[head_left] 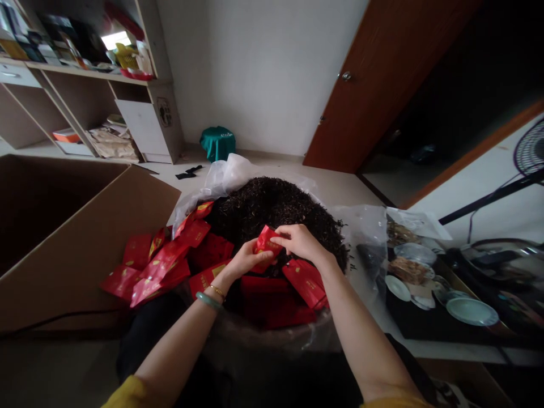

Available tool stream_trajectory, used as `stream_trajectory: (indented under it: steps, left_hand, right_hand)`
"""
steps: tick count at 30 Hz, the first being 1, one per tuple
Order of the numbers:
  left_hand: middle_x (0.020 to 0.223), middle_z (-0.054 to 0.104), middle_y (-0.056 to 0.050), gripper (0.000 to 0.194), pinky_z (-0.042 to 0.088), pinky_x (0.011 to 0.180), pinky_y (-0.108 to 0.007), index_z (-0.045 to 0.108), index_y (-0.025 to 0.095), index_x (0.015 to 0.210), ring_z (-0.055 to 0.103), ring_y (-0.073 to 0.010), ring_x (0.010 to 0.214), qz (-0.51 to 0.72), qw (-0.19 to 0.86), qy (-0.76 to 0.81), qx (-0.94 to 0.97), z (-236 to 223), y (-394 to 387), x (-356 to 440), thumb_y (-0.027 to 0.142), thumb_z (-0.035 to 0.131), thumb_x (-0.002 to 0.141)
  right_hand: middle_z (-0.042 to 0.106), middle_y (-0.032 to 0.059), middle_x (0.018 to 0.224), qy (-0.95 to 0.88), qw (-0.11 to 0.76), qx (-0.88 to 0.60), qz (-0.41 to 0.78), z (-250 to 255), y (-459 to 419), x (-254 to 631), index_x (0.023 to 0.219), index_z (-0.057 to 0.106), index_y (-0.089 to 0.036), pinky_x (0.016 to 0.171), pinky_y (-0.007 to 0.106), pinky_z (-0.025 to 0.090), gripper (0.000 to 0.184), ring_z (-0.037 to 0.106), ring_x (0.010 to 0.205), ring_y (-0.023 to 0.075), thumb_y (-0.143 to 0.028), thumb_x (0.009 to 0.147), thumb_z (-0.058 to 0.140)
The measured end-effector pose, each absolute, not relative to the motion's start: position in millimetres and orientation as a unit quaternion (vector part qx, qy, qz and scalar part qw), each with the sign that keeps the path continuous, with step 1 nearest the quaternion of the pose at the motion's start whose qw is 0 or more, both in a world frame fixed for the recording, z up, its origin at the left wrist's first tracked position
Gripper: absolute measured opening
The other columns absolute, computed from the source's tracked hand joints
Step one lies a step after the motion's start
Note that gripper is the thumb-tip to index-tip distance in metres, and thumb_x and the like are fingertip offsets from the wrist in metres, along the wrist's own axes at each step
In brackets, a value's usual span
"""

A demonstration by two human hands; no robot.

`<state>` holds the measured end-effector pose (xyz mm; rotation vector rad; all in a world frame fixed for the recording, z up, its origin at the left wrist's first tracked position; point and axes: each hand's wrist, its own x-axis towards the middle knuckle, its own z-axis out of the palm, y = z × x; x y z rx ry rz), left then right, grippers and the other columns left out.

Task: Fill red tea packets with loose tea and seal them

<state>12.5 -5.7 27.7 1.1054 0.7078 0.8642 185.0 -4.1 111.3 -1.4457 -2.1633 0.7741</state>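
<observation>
Between my hands is a small red packet [267, 242], held above a big heap of dark dried tea leaves [276, 201]. My left hand [244, 260] grips the packet's left side, thumb across its front. At its upper right edge, my right hand [297, 241] pinches it with thumb and fingers. The leaves fill a large container lined with a clear plastic bag [232, 173]. More red packets [159, 266] are piled at the left rim, and another red packet [306, 282] lies under my right wrist. Whether the held packet is filled, I cannot tell.
A large open cardboard box [93, 232] stands on the left. To the right, a low tea table [399, 323] bears dishes [471, 311], bags and a kettle-like black appliance. Behind are a green-covered bin [217, 143], shelves [144, 122], a wooden door [374, 73] and a fan [531, 150].
</observation>
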Motion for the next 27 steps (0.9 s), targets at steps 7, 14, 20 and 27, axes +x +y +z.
stream_trajectory:
  steps: [7, 14, 20, 27]
  left_hand:
    - [0.074, 0.067, -0.003, 0.056, 0.048, 0.060, -0.025, 0.062, 0.009, 0.096, 0.060, -0.0141, 0.062, 0.396, 0.614, 0.362, 0.579, 21, -1, 15, 0.040, 0.082, 0.053]
    - [0.068, 0.063, -0.001, 0.050, 0.045, 0.053, -0.023, 0.063, 0.008, 0.090, 0.057, -0.0134, 0.056, 0.384, 0.565, 0.394, 0.615, 15, -3, 16, 0.039, 0.079, 0.056]
    - [0.066, 0.062, 0.000, 0.048, 0.041, 0.051, -0.020, 0.065, 0.008, 0.089, 0.053, -0.0107, 0.055, 0.388, 0.563, 0.388, 0.618, 15, -4, 17, 0.039, 0.079, 0.056]
    - [0.068, 0.061, 0.001, 0.052, 0.041, 0.053, -0.020, 0.063, 0.009, 0.091, 0.049, -0.0086, 0.056, 0.462, 0.581, 0.377, 0.554, 17, -2, 19, 0.041, 0.079, 0.053]
  right_hand:
    - [0.065, -0.0005, 0.063, -0.782, 0.217, -0.546, 0.208, 102, -3, 177, 0.078, 0.071, -0.020, 0.054, 0.022, 0.035, 0.023, 0.054, 0.056, 0.0125, -0.041, 0.079, 0.061]
    - [0.058, -0.0011, 0.054, -0.733, 0.315, -0.518, 0.309, 83, 2, 167, 0.059, 0.065, -0.016, 0.055, 0.022, 0.037, 0.038, 0.050, 0.054, 0.0115, -0.042, 0.084, 0.052]
    - [0.062, 0.0000, 0.056, -0.736, 0.293, -0.514, 0.328, 87, -4, 169, 0.064, 0.067, -0.015, 0.054, 0.023, 0.040, 0.041, 0.054, 0.054, 0.0131, -0.043, 0.086, 0.048]
    - [0.071, 0.0069, 0.095, -0.817, 0.313, -0.478, 0.076, 99, -12, 168, 0.088, 0.071, -0.020, 0.094, 0.039, 0.039, 0.017, 0.059, 0.098, 0.0234, -0.029, 0.074, 0.069]
